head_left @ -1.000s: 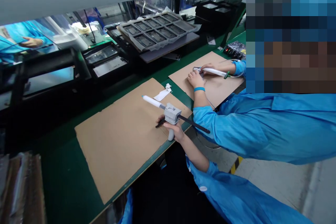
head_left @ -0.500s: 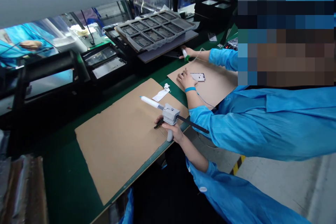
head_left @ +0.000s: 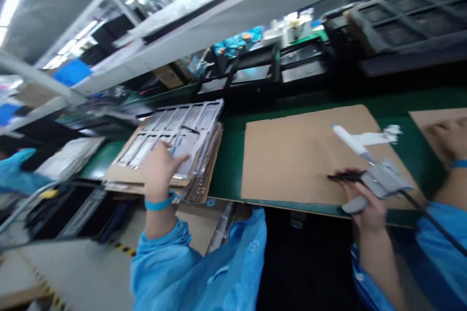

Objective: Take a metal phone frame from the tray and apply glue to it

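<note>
My right hand (head_left: pixel 363 204) grips the handle of a grey dispensing gun (head_left: pixel 379 181) whose white nozzle (head_left: pixel 348 139) points up and left over a brown cardboard sheet (head_left: pixel 292 155). My left hand (head_left: pixel 160 167) reaches left onto a stack of trays (head_left: pixel 175 131) holding pale flat parts, with the fingers resting on a part; motion blur hides whether they grip it. A blue band circles the left wrist.
A green bench (head_left: pixel 229 165) runs under the cardboard. A co-worker's hand (head_left: pixel 450 138) with a blue wristband rests on a second cardboard at the right edge. Dark fixtures (head_left: pixel 277 68) and a grey tray (head_left: pixel 401 19) stand behind. A blue sleeve (head_left: pixel 14 170) shows far left.
The view has swung left. My left hand has come into sight on the tray stack. My right hand still holds the dispensing gun on the cardboard.
</note>
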